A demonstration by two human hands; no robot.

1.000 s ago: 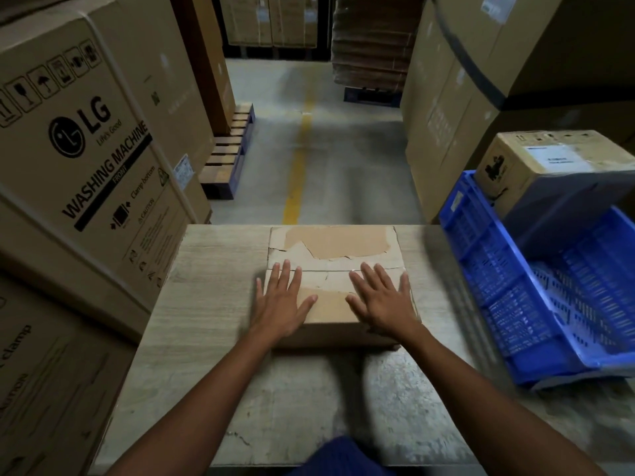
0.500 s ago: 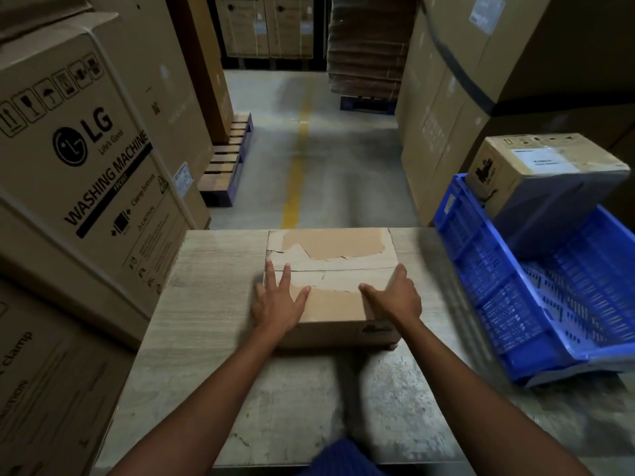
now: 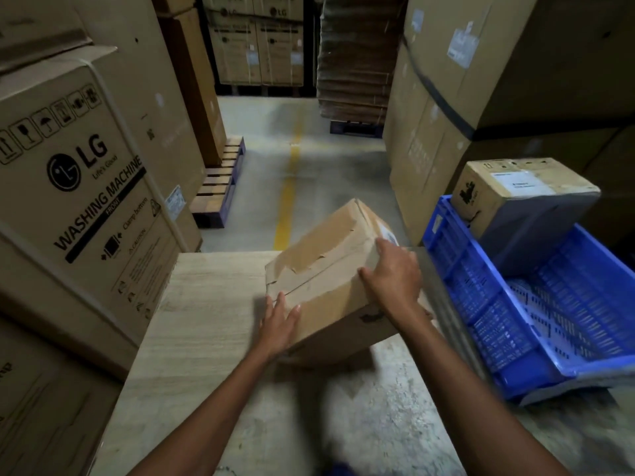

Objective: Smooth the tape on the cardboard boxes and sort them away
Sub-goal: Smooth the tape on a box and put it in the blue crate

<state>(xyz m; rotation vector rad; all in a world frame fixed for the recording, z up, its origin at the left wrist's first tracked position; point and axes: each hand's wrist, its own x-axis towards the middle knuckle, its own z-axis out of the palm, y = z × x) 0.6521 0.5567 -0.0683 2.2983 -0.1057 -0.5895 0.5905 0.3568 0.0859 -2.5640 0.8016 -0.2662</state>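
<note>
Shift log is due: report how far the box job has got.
Done: one labelled cardboard box sits at the blue plastic crate's far end. In hand: the left hand and right hand hold the brown taped cardboard box tilted over the pale wooden table. Left: probably setting it in the crate.

Brown cardboard box (image 3: 330,269): tilted above the table's (image 3: 206,321) far right corner, left end low. Top paper torn, tape (image 3: 319,261) wrinkled along the seam. Second box (image 3: 498,190): white label on top, leaning in the blue crate's (image 3: 549,304) far corner.
</note>
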